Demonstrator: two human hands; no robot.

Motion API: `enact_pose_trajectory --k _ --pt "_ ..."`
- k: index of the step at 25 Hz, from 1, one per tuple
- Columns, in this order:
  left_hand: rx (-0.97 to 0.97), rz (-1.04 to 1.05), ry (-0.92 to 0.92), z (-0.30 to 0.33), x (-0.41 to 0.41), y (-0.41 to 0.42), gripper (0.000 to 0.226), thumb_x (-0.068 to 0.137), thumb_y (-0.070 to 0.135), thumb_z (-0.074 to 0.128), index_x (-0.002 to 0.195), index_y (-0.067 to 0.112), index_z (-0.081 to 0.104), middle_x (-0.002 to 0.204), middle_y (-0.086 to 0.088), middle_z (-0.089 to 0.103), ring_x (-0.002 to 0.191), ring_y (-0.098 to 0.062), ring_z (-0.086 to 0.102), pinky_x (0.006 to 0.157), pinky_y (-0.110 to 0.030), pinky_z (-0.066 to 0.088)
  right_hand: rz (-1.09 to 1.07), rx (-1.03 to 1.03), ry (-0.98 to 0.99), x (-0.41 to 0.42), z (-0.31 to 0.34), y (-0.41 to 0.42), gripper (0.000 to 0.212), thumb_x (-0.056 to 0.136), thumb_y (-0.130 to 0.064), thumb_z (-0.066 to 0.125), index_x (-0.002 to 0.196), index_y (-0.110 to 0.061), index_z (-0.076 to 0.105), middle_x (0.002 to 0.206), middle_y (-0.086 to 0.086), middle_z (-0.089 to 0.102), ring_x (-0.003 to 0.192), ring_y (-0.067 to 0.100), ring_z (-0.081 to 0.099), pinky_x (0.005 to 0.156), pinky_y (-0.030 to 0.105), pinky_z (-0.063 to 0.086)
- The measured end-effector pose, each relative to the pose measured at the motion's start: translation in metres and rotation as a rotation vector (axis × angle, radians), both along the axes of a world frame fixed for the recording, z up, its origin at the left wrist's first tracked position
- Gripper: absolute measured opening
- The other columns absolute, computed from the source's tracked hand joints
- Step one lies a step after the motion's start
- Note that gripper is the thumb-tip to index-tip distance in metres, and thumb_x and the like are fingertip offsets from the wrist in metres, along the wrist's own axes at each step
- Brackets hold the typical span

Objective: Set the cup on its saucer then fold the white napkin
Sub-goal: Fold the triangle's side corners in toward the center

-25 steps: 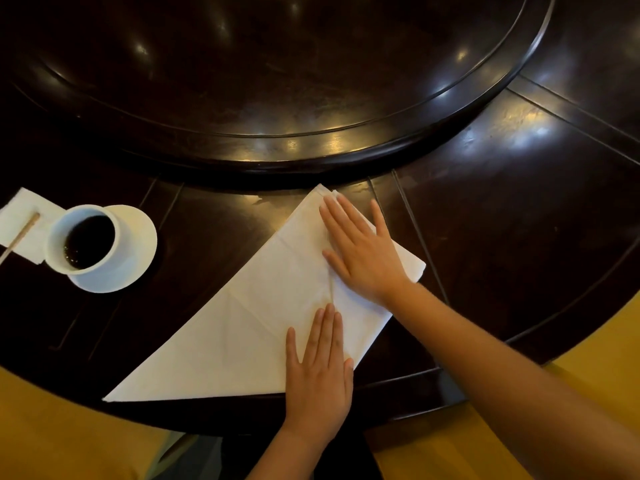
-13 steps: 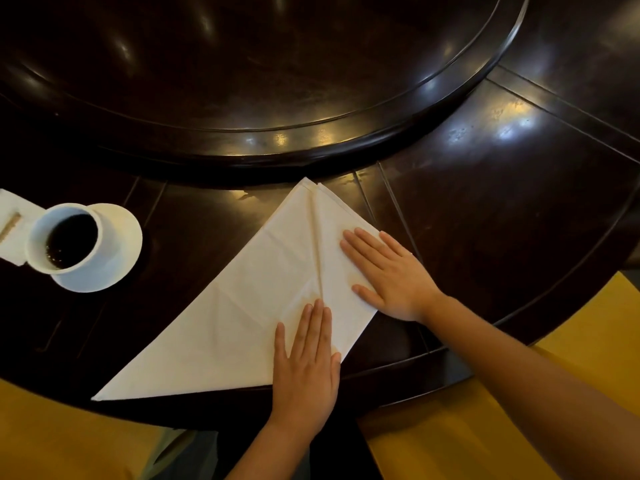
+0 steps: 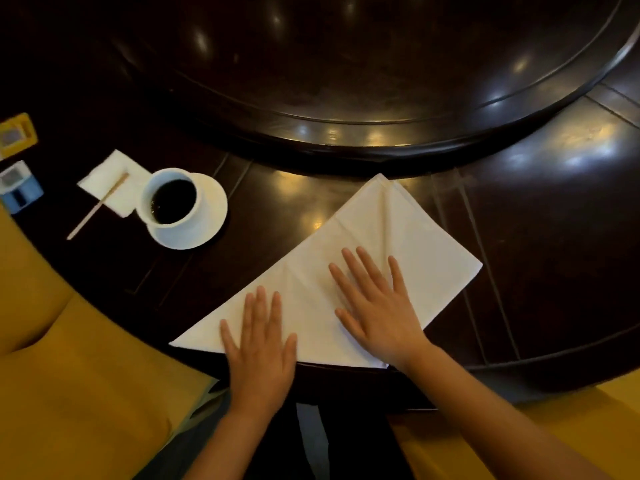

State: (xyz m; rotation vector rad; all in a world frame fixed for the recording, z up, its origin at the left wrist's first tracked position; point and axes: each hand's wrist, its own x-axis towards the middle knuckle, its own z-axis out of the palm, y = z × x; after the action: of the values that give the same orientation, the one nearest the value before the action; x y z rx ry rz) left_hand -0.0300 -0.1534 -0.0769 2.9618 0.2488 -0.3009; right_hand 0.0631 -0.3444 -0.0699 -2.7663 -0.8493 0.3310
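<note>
The cup is seen seated on its saucer toward the table's left side, so that step is judged done. The white napkin is spread along the near edge, one corner already folded over. It is pinned flat by the left hand and the right hand, fingers spread wide, nothing gripped. Light, soft cloth is expected: it will likely slide on polished wood. A loose corner is best pinched, the crease held down.

no readable text, small packets at the table's left edge too blurred
</note>
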Motion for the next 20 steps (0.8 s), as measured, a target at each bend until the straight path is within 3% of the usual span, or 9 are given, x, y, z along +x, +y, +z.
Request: enact_pose_trajectory --k 4,8,10,12,14,17,20 --pt "0.035 0.136 0.091 0.009 -0.018 0.059 0.070 0.095 0.050 0.001 0.145 0.009 0.024 0.152 -0.016 0.021 0.140 -0.030 0.019 0.104 -0.063 0.021 0.081 -0.099 0.053 -0.005 -0.009 0.014 0.063 0.093 -0.056 0.012 0.144 -0.032 -0.017 0.155 -0.003 -0.018 0.142 0.019 -0.019 0.113 0.049 -0.014" --pt "0.009 0.167 0.075 0.021 -0.028 0.082 0.070 0.096 0.049 0.006 0.137 0.006 0.044 0.142 -0.023 0.042 0.131 -0.040 0.039 0.093 -0.058 0.041 0.071 -0.094 0.054 -0.007 -0.007 0.016 0.064 0.093 -0.056 0.013 0.148 -0.026 -0.001 0.157 0.002 -0.002 0.143 0.025 -0.006 0.115 0.055 -0.004" --pt "-0.017 0.152 0.019 0.028 -0.029 0.089 0.054 0.097 0.042 0.030 0.129 0.005 0.053 0.127 -0.023 0.055 0.114 -0.040 0.054 0.081 -0.048 0.051 0.076 -0.119 0.042 -0.006 -0.006 0.018 0.065 0.093 -0.057 0.013 0.148 -0.024 0.002 0.157 0.004 0.001 0.143 0.026 -0.004 0.114 0.056 0.002" --pt "-0.049 0.185 -0.047 0.030 -0.026 0.098 0.039 0.086 0.026 0.064 0.119 0.005 0.059 0.106 -0.018 0.062 0.094 -0.033 0.058 0.067 -0.040 0.051 0.079 -0.132 0.034 -0.007 -0.006 0.020 0.066 0.093 -0.057 0.013 0.149 -0.022 0.004 0.157 0.004 0.002 0.143 0.027 -0.002 0.113 0.055 0.003" --pt "-0.158 0.303 -0.012 0.035 -0.019 0.104 0.038 0.080 0.021 0.073 0.113 0.008 0.060 0.097 -0.010 0.060 0.087 -0.025 0.056 0.062 -0.033 0.048 0.078 -0.137 0.032 -0.007 -0.009 0.022 0.067 0.093 -0.057 0.014 0.149 -0.023 0.003 0.157 0.004 0.002 0.144 0.026 -0.002 0.114 0.055 0.003" --pt "-0.392 0.539 0.073 0.037 -0.017 0.119 0.011 0.085 0.019 0.067 0.090 0.014 0.059 0.090 -0.006 0.061 0.076 -0.018 0.056 0.056 -0.024 0.042 0.086 -0.119 0.035 -0.011 -0.012 0.031 0.067 0.093 -0.058 0.016 0.149 -0.024 0.002 0.158 0.003 0.002 0.144 0.025 -0.004 0.115 0.054 0.000" --pt "-0.695 0.729 0.076 0.046 -0.020 0.138 0.013 0.085 0.013 0.066 0.075 0.018 0.061 0.076 -0.002 0.063 0.071 -0.017 0.058 0.056 -0.024 0.040 0.096 -0.100 0.036 -0.013 -0.014 0.039 0.067 0.093 -0.058 0.019 0.149 -0.023 0.005 0.158 0.004 0.004 0.144 0.025 -0.002 0.113 0.051 0.001"
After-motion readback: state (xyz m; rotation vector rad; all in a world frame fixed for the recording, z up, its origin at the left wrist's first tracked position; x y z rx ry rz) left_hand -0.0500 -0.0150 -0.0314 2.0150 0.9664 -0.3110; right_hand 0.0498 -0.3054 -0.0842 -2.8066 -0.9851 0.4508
